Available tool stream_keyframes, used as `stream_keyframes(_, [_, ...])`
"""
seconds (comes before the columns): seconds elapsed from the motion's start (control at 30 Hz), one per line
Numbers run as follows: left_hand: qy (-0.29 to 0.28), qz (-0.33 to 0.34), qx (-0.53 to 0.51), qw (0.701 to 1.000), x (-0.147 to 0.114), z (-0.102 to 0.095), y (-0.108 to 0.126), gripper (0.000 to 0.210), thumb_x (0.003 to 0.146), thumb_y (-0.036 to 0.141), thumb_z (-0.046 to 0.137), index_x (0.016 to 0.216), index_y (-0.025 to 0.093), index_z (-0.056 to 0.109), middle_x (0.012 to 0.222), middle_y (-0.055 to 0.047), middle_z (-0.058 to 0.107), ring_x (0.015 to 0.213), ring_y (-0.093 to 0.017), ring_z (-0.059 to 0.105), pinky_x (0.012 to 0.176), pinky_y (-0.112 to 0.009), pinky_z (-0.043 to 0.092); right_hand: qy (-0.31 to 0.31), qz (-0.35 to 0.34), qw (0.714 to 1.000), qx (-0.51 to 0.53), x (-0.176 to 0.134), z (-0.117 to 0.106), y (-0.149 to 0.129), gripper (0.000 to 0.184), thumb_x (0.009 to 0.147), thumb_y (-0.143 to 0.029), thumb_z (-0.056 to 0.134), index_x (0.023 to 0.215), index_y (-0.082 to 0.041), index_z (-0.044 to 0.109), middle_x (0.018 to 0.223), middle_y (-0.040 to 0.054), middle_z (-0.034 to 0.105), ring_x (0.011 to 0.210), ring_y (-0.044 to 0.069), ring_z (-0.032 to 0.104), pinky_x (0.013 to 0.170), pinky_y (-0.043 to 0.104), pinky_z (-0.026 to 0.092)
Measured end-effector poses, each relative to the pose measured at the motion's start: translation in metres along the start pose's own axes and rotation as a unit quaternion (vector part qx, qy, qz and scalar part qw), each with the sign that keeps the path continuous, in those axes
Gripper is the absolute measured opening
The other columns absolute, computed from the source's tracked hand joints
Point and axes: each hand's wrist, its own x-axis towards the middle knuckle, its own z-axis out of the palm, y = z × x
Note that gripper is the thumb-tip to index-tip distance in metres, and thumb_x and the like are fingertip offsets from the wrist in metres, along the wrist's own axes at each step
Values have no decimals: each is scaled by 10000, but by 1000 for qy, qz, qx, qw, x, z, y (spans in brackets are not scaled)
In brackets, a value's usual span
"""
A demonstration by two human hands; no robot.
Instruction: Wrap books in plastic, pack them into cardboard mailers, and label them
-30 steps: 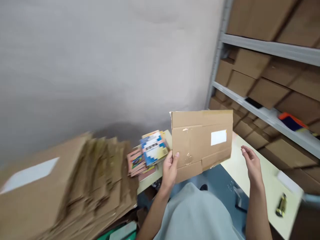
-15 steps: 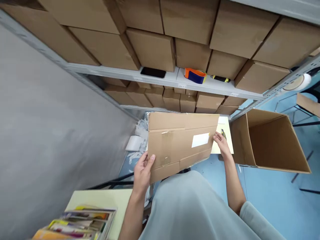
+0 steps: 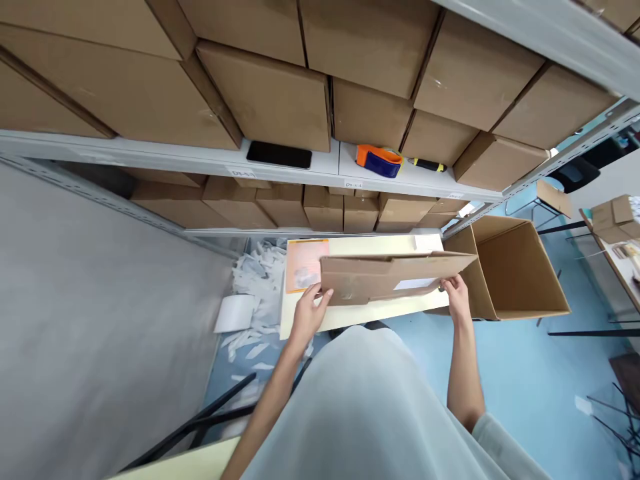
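Note:
A flat cardboard box [image 3: 370, 277] with a white label [image 3: 415, 284] is held between my hands, tilted so that I see its face at a shallow angle. My left hand [image 3: 307, 317] pinches its lower left corner, thumb on the near face. At the right end, my right hand [image 3: 456, 299] grips the edge with its fingers bent. Underneath is a pale yellow board [image 3: 300, 323], where an orange-and-white printed sheet or booklet [image 3: 306, 263] lies to the left of the cardboard.
Cardboard boxes [image 3: 270, 93] fill the shelves ahead. On the shelf edge lie a black phone [image 3: 279, 155], an orange-and-blue tape roll or strap [image 3: 380, 161] and a yellow-black cutter [image 3: 428, 164]. A large open carton [image 3: 520, 273] stands right; paper scraps [image 3: 257, 280] lie left.
The cardboard box has moved away from me and down over the yellow board, tipping flatter, with both hands still on it. The view has shifted, bringing the printed sheet into sight.

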Motion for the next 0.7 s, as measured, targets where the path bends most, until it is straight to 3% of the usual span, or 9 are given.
stream_keyframes(0.13, [-44,7,-17,999,12,9,-11,408,954,552,599,1156,228,744,1278,-138,775,1265,-314,711,1176,-484,524,32,19,999,-7,-11,4,9,382,759,-383,792,1103,-225,745,1176,107,817,1141,312,726,1064,500,561])
stream_keyframes(0.23, [-53,-19,-53,997,16,18,-11,468,938,557,624,1254,226,722,1406,-154,734,1393,-329,651,1260,-518,448,17,32,999,-3,-10,3,12,422,778,-395,798,1161,-226,746,1259,120,807,1239,321,712,1160,523,516])
stream_keyframes(0.5, [16,-67,-100,993,29,48,-7,610,799,456,777,1346,219,649,1433,-170,683,1509,-348,553,1328,-568,348,-81,45,996,6,15,0,18,661,748,-416,792,1377,-249,678,1486,128,716,1444,325,615,1256,547,451])
stream_keyframes(0.7, [37,-101,-117,987,34,68,6,754,762,293,790,1489,243,596,1545,-158,619,1606,-332,458,1370,-558,293,-127,62,990,19,32,-19,21,701,794,-439,803,1461,-286,653,1612,104,631,1544,316,539,1298,551,419])
